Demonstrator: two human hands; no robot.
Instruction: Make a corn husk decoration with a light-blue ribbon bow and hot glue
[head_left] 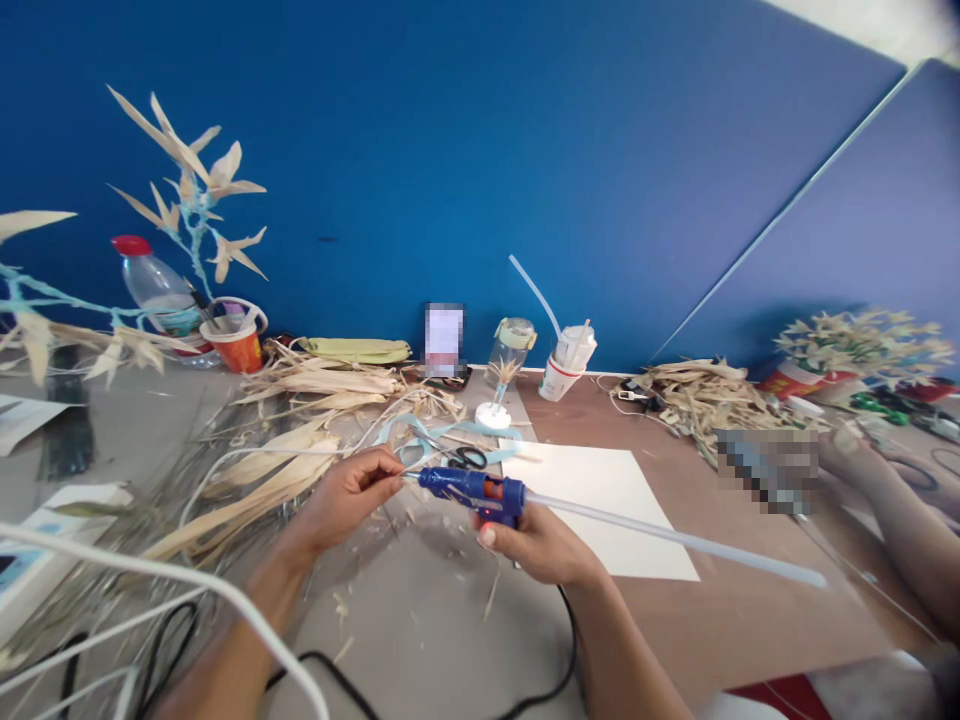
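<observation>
My right hand [544, 545] is wrapped round a blue hot glue gun [469, 490], which lies level with its nozzle to the left. A long translucent glue stick [675, 537] juts from the gun's back end and slopes down to the right. My left hand [360, 495] is closed in a pinch right at the nozzle; whatever sits between its fingertips is too small to make out. Just behind the gun lie black-handled scissors [471, 457] and a loop of light blue tape [409, 430]. A white sheet of paper [600, 500] lies partly beneath the glue stick.
Dried corn husks [300, 400] cover the table's left side, with white cables [225, 590] crossing in front. A bottle [161, 300], a red cup [232, 345], a phone [444, 340] and a white cup [561, 375] stand along the blue wall. At right, a co-worker's hand [847, 450] holds a blurred-out object.
</observation>
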